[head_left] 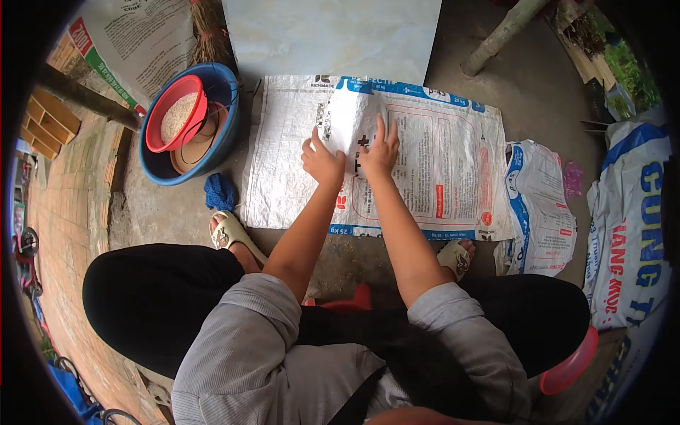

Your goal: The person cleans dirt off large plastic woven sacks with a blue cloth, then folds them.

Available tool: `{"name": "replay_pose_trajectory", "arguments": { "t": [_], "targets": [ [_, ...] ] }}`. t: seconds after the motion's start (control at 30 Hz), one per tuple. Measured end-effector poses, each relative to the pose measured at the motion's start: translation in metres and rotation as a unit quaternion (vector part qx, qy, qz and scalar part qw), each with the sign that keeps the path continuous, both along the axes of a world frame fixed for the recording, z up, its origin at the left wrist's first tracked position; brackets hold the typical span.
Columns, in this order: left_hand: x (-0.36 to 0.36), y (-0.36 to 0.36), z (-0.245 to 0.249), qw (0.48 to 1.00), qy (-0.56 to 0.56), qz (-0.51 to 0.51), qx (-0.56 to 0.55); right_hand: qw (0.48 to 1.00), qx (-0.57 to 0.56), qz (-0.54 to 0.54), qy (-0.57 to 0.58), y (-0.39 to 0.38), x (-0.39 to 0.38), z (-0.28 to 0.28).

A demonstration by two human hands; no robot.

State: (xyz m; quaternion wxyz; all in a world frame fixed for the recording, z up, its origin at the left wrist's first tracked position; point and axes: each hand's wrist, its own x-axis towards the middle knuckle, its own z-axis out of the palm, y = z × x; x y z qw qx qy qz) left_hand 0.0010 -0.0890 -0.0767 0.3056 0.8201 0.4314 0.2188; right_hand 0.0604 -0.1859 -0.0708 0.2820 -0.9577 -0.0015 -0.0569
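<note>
A white plastic sack (439,163) with blue bands and printed text lies spread on the ground in front of me. Its middle rises in a pale, shiny bulge (350,106) near the far edge. At the left side of this bulge my left hand (324,159) rests on the sack, fingers apart and pointing away from me. My right hand (380,150) lies on the right side of it, fingers stretched out over the print. Both thumbs point inward, with a narrow gap between the hands.
On the left, a blue basin (150,166) holds a red bowl (152,138) of pale grains. A blue cloth (219,191) lies by my left foot. Another printed sack (542,212) is at right, beside a large white bag (627,234). A pale board (333,42) stands behind.
</note>
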Motion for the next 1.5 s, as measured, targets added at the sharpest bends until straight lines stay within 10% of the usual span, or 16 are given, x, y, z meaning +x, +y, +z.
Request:
{"name": "replay_pose_trajectory", "arguments": {
  "t": [0.1, 0.27, 0.83, 0.9, 1.0, 1.1, 1.3, 1.5],
  "targets": [
    [0.024, 0.02, -0.011, 0.959, -0.087, -0.193, 0.19, 0.942, 0.106, 0.295, -0.12, 0.016, 0.022, -0.02],
    [0.041, 0.029, -0.023, 0.943, -0.024, -0.301, 0.141, 0.973, 0.024, 0.216, 0.08, 0.013, 0.023, -0.039],
    [0.071, 0.037, -0.048, 0.871, 0.34, -0.354, -0.005, 0.938, -0.181, 0.207, 0.209, 0.023, 0.033, -0.059],
    [0.064, 0.049, -0.048, 0.89, 0.292, -0.35, -0.005, 0.939, -0.175, 0.209, 0.208, 0.02, 0.033, -0.06],
    [0.053, 0.077, -0.109, 0.944, -0.171, -0.254, -0.121, 0.95, -0.116, 0.221, 0.189, 0.015, 0.036, -0.06],
    [0.03, 0.054, -0.063, 0.985, 0.099, -0.138, 0.017, 0.941, -0.071, 0.233, 0.233, 0.005, 0.035, -0.044],
    [0.04, 0.024, -0.049, 0.966, -0.02, -0.198, -0.164, 0.909, 0.208, 0.261, 0.249, -0.041, 0.06, -0.012],
    [0.02, -0.033, -0.061, 0.923, 0.038, -0.332, -0.191, 0.878, -0.223, 0.197, 0.375, -0.065, 0.048, 0.019]
  ]
}}
